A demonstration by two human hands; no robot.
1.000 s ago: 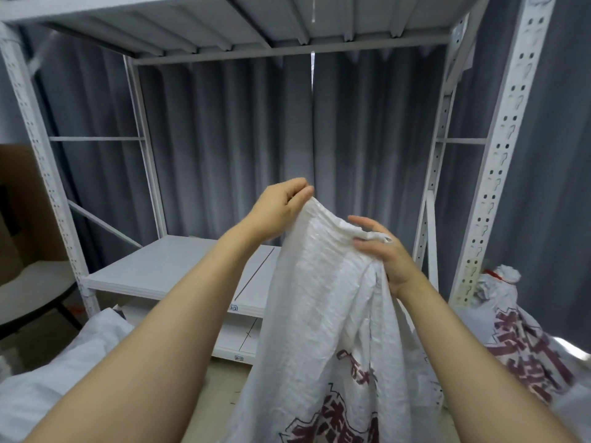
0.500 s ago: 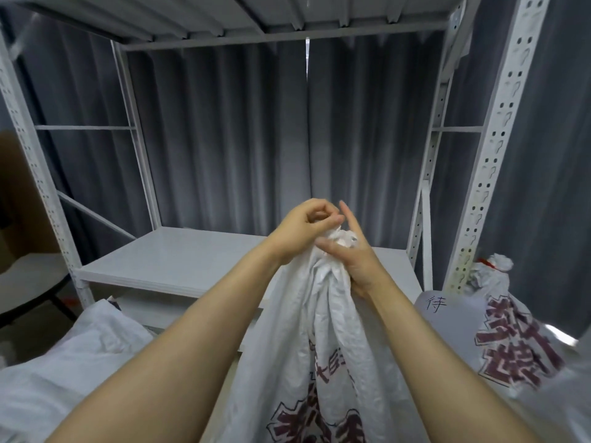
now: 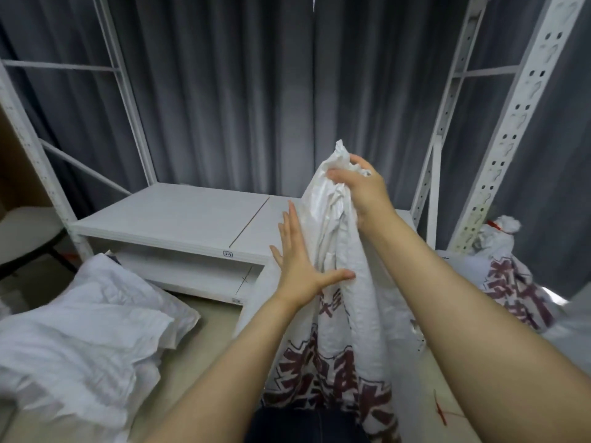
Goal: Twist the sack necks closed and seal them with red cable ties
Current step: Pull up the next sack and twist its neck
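A white woven sack (image 3: pixel 339 318) with dark red printed characters stands in front of me, its top gathered into a bunched neck (image 3: pixel 332 174). My right hand (image 3: pixel 361 187) is closed around that neck and holds it up. My left hand (image 3: pixel 300 270) is open with fingers spread, its palm and thumb against the sack's side lower down. A red cable tie (image 3: pixel 441 410) lies on the floor at the lower right. At the right, behind the rack post, a second printed sack (image 3: pixel 511 276) shows a red tie (image 3: pixel 494 224) around its neck.
A white metal rack with a low shelf (image 3: pixel 179 219) stands ahead, its perforated post (image 3: pixel 499 148) at the right. Grey curtains hang behind. Crumpled plain white sacks (image 3: pixel 80 340) lie on the floor at the left. A chair seat (image 3: pixel 25 225) sits at far left.
The sack's open mouth has been gathered into a bunch. My left hand let go of the top and moved down, open, onto the sack's side. My right hand kept the neck.
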